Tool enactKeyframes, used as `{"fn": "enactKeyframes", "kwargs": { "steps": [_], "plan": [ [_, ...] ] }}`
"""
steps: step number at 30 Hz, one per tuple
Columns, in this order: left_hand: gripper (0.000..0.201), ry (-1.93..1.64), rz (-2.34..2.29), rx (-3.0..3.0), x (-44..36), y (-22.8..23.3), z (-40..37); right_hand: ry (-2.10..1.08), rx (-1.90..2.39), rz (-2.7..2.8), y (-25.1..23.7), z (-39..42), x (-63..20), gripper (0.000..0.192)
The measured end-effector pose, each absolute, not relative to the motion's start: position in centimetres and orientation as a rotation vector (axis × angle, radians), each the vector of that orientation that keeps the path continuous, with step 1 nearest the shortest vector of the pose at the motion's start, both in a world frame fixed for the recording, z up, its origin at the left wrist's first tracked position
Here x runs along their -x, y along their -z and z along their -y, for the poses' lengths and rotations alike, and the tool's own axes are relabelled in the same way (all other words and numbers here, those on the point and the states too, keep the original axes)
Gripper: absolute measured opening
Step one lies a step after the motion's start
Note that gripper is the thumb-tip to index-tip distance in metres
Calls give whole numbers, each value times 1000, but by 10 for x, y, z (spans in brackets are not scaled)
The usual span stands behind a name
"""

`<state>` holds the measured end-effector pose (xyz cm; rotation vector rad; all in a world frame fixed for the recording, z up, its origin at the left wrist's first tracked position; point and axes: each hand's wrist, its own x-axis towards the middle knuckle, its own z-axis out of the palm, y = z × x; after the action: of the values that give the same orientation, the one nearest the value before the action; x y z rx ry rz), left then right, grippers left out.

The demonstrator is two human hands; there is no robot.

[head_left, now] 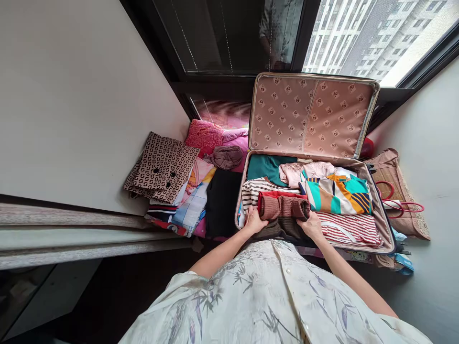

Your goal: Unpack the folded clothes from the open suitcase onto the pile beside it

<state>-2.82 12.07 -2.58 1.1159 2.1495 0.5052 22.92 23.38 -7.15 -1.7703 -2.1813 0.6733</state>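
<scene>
Currently, a brown ribbed garment [279,208] is held partly folded over at the near side of the open suitcase [333,119], its left end grasped by the left hand [254,221], its right end by the right hand [311,226]. Unfolding is judged possible if the two grips are loosened unevenly; the red garment [265,194] just beyond could be rucked if too hard a push is applied.

pale walls [71,95] | dark-framed window [369,38] | dark floor [114,291] | daylight upper right
</scene>
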Motion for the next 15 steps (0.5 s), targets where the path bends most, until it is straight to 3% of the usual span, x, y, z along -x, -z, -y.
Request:
{"fn": "enactKeyframes", "kwargs": {
  "steps": [4,7,10,15],
  "plan": [
    [57,-470,-2172,-1334,28,17,-113,-565,1580,2197,68,-226,-232,40],
    [51,-651,-1859,-1733,23,15,-105,-603,1384,2170,63,-212,-236,52],
    [52,-800,-1602,-1699,23,19,-102,-697,1380,2161,55,-200,-241,53],
    [64,-1105,-1632,-1312,35,8,-101,-689,1478,2110,20,-204,-243,51]
  ]
}}
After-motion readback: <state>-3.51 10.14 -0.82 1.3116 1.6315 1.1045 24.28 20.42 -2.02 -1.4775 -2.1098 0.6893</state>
